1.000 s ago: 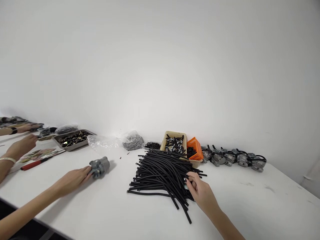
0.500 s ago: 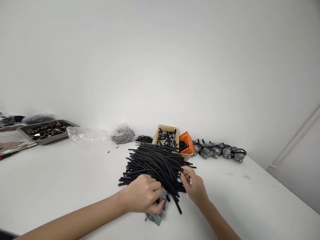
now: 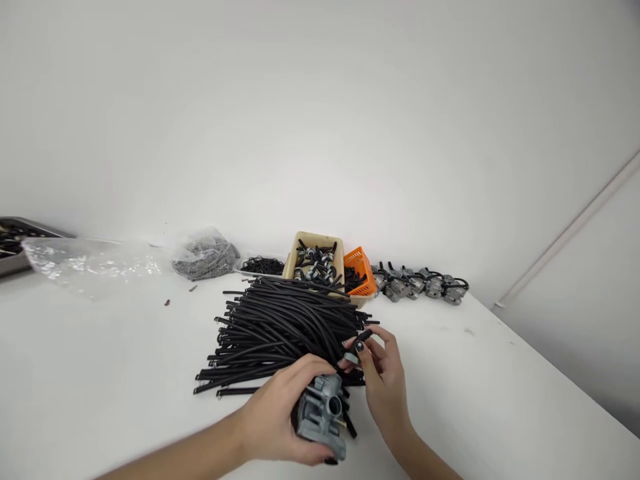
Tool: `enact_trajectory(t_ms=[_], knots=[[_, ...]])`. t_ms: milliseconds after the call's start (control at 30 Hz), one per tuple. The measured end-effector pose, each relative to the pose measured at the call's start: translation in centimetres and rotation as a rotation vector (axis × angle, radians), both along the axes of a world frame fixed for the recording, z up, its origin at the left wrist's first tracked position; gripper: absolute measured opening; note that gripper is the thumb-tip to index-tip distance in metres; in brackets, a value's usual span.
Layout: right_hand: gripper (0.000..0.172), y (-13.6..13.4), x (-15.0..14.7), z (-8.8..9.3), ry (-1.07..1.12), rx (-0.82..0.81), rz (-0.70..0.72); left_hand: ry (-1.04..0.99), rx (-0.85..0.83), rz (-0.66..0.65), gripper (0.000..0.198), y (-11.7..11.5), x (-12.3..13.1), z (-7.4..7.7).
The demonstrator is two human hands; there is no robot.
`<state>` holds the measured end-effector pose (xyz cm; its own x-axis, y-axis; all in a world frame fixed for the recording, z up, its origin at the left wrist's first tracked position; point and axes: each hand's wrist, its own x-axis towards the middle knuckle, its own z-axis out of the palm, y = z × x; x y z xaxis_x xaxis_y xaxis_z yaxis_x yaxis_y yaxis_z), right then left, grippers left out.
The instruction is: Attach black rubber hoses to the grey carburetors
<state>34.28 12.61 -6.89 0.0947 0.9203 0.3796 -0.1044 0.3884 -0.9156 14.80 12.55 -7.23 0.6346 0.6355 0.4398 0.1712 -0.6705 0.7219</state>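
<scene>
Now | our left hand wraps a cast carburetor | our right hand pinches a black hose stub just beside it, over the hose pile

Behind the right fingers lies a heap of black rubber hoses on a white table; beyond the heap stand a tan plastic tray and, to its right, an orange mesh basket.
</scene>
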Motion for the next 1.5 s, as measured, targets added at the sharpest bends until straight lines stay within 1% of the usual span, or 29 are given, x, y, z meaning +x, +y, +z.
enact_trajectory(t_ms=[100, 233, 300, 433, 500, 567, 700, 867, 1067, 1233, 1367, 1500], knots=[[0.029, -0.3, -0.3, 0.4, 0.042, -0.046, 0.068, -0.037, 0.013, 0.005, 0.07, 0.1, 0.2, 0.3], [0.024, -0.4, -0.4, 0.8, 0.072, -0.102, 0.169, -0.054, -0.033, 0.012, 0.053, 0.1, 0.2, 0.7], [0.022, -0.4, -0.3, 0.9, 0.079, -0.128, 0.239, -0.04, -0.06, 0.025, 0.048, 0.1, 0.1, 0.8], [0.015, -0.6, -0.1, 1.0, -0.01, -0.065, 0.372, 0.0, -0.063, 0.062, 0.043, 0.0, 0.1, 0.8], [0.015, -0.7, 0.1, 1.1, -0.022, -0.016, 0.444, 0.013, -0.066, 0.074, 0.04, -0.1, 0.2, 0.8], [0.016, -0.7, 0.2, 1.3, -0.007, 0.023, 0.486, 0.014, -0.063, 0.078, 0.038, -0.2, 0.2, 0.9], [0.019, -0.6, 0.5, 1.7, -0.008, 0.086, 0.534, 0.017, -0.064, 0.092, 0.037, -0.4, 0.1, 1.0], [0.023, -0.4, 1.0, 2.0, -0.084, 0.131, 0.565, 0.016, -0.055, 0.113, 0.036, -0.5, 0.1, 1.2], [0.02, -0.1, 1.0, 2.0, -0.082, 0.11, 0.598, 0.038, -0.045, 0.138, 0.037, -0.6, 0.1, 1.2], [0.019, 0.1, 0.8, 2.1, -0.046, 0.116, 0.585, 0.047, -0.039, 0.158, 0.037, -0.7, 0.2, 1.3], [0.012, 0.1, 0.8, 2.1, -0.026, 0.062, 0.561, 0.057, -0.054, 0.166, 0.038, -0.7, 0.3, 1.5], [0.011, 0.2, 0.8, 2.0, -0.019, 0.029, 0.58, 0.06, -0.047, 0.153, 0.038, -0.7, 0.3, 1.5]])
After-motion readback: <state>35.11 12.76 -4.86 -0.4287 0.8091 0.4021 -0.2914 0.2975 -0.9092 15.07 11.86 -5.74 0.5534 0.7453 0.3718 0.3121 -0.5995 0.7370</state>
